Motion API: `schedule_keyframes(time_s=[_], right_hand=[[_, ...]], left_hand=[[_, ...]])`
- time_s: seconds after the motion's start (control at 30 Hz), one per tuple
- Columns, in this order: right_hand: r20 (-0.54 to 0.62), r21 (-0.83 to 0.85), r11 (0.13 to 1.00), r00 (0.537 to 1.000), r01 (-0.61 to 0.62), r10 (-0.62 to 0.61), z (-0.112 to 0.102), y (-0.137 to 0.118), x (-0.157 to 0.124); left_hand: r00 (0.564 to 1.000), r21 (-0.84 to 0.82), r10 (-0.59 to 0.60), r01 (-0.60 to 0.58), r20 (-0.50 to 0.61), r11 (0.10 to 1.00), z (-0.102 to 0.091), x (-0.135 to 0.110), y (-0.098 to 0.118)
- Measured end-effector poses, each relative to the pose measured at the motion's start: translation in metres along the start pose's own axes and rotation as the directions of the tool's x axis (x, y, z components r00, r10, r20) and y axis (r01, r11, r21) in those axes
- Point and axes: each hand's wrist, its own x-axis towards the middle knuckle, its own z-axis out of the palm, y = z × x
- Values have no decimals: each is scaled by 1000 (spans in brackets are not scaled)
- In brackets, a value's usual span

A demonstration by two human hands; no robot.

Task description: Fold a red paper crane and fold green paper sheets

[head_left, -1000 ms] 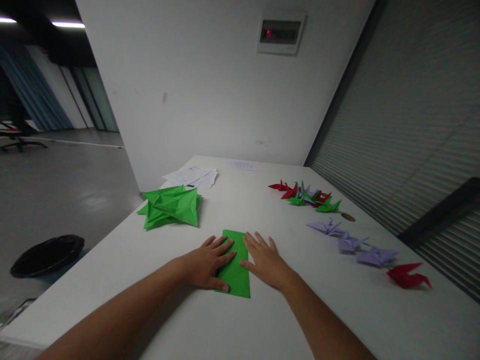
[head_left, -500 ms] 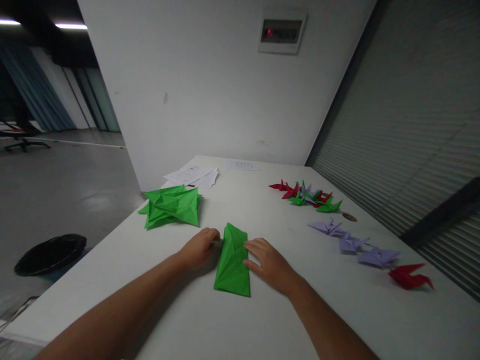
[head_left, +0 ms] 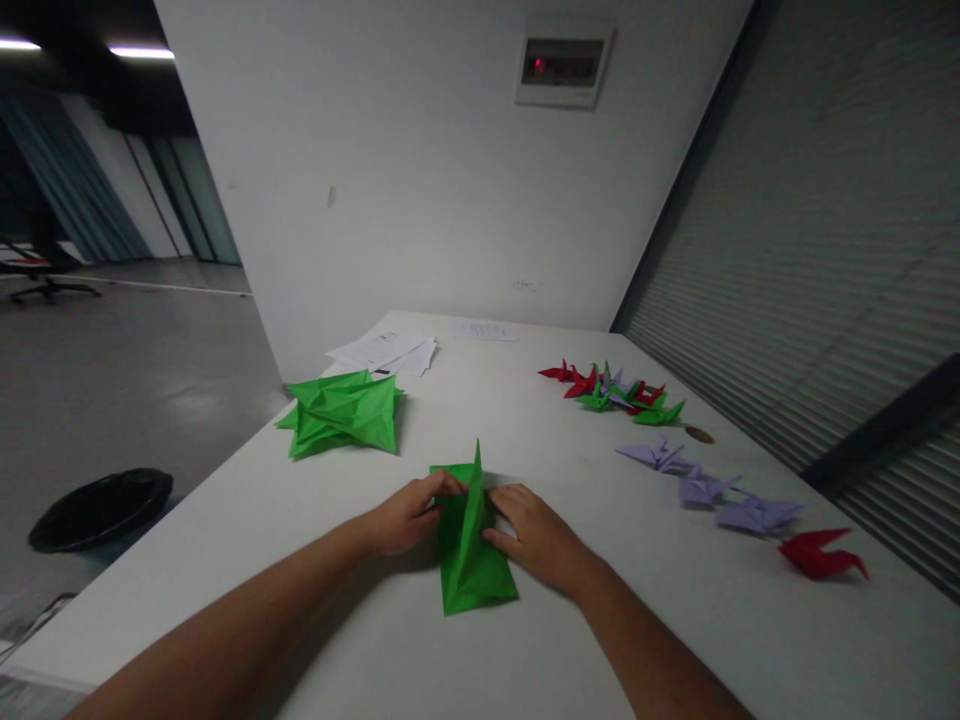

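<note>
A green folded paper [head_left: 471,560] lies on the white table [head_left: 375,640] in front of me, with one flap standing up along its middle. My left hand [head_left: 409,512] pinches the paper's upper left edge, fingers curled. My right hand [head_left: 536,535] presses on the paper's right side, its fingers bent against the raised flap. Both hands are closed on this sheet.
A pile of green folded papers [head_left: 343,412] lies at the left, white printed sheets [head_left: 384,352] behind it. Red, green and lilac paper cranes [head_left: 615,390] sit at the right, further lilac cranes [head_left: 705,485] and a red crane [head_left: 819,553] nearer. A black bin [head_left: 97,508] stands on the floor.
Both hands went from lying flat on the paper to gripping it. A flap has been lifted upright along the middle and the sheet has turned slightly.
</note>
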Motion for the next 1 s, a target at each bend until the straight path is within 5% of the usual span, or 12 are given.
schedule_keyframes(time_s=[0.27,0.47,0.77,1.0], right_hand=[[-118,326,937,978,-128,175,1,5,4],[-158,620,727,860,-295,484,-1,24,4],[-8,741,486,718,-463,696,-18,21,0],[-33,752,509,747,-420,664,-18,13,5]], left_hand=[[959,212,129,-185,254,960,3,4,12],[913,425,145,-313,383,850,6,5,19],[898,430,128,-322,420,843,8,3,19],[887,411,155,-349,435,842,7,6,27]])
